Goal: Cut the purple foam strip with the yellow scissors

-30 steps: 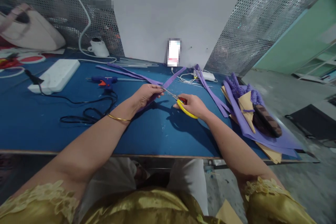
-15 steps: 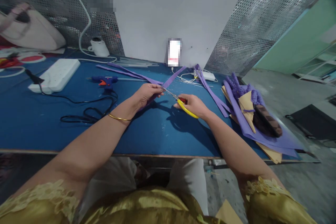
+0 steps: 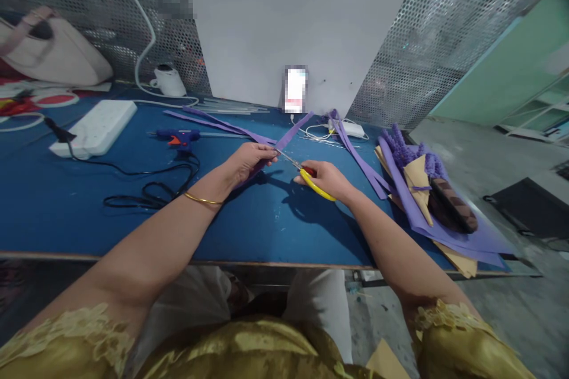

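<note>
My left hand pinches a purple strip between thumb and fingers above the blue table. Part of the strip stands up past the fingertips, and another part hangs below the hand. In my right hand is a pair of scissors with yellow handles. The blades point left and meet the strip right beside my left fingertips; whether they are fully closed is too small to tell. More purple strips lie behind my left hand, and a further pair of strips lies right of the scissors.
A blue glue gun with a black cord lies left, near a white power strip. A lit phone leans against a white board. Purple sheets, purple flowers and a brown checkered pouch lie right.
Almost nothing differs. Both hands, the strip and the scissors hold nearly the same positions; the view has shifted very slightly.
</note>
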Action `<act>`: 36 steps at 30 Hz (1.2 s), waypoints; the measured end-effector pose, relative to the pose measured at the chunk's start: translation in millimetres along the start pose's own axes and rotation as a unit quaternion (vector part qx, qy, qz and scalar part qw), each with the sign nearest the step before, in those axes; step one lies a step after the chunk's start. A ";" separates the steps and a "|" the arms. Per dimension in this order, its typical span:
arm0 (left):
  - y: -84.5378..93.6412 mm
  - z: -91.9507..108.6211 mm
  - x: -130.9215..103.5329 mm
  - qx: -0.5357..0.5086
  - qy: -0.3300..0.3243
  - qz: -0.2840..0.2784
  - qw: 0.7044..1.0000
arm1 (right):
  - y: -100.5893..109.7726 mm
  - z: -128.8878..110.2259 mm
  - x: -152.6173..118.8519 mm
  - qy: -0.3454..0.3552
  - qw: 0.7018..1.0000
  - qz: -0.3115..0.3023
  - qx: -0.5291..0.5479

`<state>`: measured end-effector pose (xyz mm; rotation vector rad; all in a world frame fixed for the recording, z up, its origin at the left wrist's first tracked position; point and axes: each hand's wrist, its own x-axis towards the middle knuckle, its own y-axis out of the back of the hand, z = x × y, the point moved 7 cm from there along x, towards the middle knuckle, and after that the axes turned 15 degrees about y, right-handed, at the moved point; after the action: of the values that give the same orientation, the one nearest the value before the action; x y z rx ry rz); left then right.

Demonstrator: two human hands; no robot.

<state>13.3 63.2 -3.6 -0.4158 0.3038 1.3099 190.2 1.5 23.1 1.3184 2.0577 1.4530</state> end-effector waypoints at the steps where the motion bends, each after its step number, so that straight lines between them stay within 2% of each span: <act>1: -0.8 -0.4 -0.2 0.010 0.000 0.002 1.000 | -0.6 0.1 0.0 -0.003 1.000 -0.002 -0.005; 14: -0.9 -4.9 5.3 0.021 0.000 -0.026 0.999 | -1.9 3.9 -0.3 -0.006 0.999 -0.013 0.049; 18: -3.1 -5.1 4.9 0.032 0.005 -0.040 0.999 | -1.5 6.1 0.1 -0.020 1.000 -0.018 0.007; 21: -1.8 -5.0 4.0 0.041 0.008 -0.022 0.999 | -2.6 11.1 -0.1 -0.029 0.998 -0.019 -0.056; 24: 6.8 -1.4 3.5 0.090 -0.025 0.047 0.995 | -4.9 19.8 -1.1 -0.053 0.990 -0.022 -0.132; 26: 15.4 7.8 0.0 0.162 -0.092 0.133 0.973 | -6.8 24.3 -1.4 -0.064 0.983 -0.032 -0.167; 27: 17.8 13.9 -4.0 0.204 -0.135 0.177 0.953 | -8.0 25.7 -1.3 -0.066 0.981 -0.039 -0.176; 29: 15.1 25.4 -16.0 0.283 -0.226 0.240 0.901 | -10.3 26.8 -0.6 -0.061 0.980 -0.055 -0.183; 30: 9.8 29.8 -23.5 0.316 -0.267 0.254 0.874 | -11.2 26.6 -0.1 -0.055 0.979 -0.061 -0.185; 33: -17.2 35.0 -50.2 0.390 -0.362 0.234 0.814 | -12.2 25.8 1.4 -0.039 0.979 -0.064 -0.192; 36: -50.9 32.1 -82.6 0.417 -0.420 0.164 0.789 | -11.8 25.2 2.0 -0.031 0.980 -0.061 -0.186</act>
<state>42.8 -3.8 67.9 1.0086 0.1657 1.4200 200.2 17.0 2.2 1.0519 1.6879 1.6204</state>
